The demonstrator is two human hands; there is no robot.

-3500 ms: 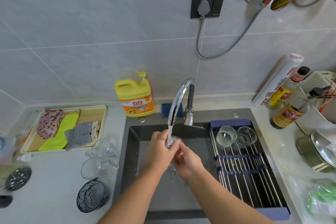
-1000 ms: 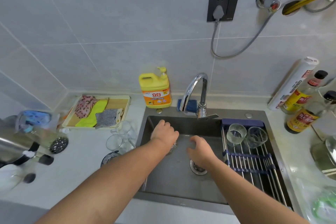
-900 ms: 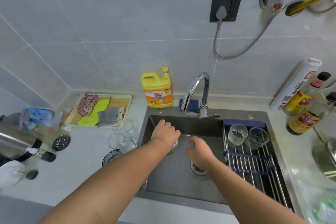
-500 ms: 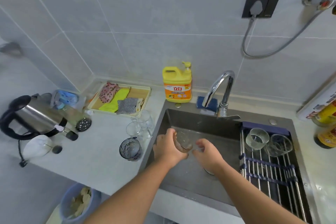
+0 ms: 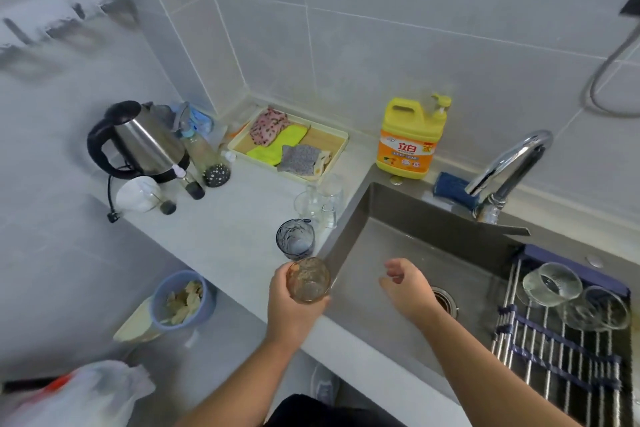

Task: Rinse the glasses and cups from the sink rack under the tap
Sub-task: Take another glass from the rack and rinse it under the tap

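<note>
Our left hand (image 5: 292, 312) wraps a small amber textured glass (image 5: 308, 281) over the pale desk (image 5: 225, 236) edge; right hand (image 5: 407, 289) slack, empty. We judge set-down next, clear of the blue glass tumbler (image 5: 295, 242).

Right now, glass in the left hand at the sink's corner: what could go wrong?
1. The left hand grips the glass right by the blue glass and clear mugs on the counter; setting it down there could knock them.
2. The glass is near the counter's front edge, held by one hand only; a slip could drop it to the floor.
3. Two glasses on the sink rack lie close together; a hasty reach may knock one.
</note>
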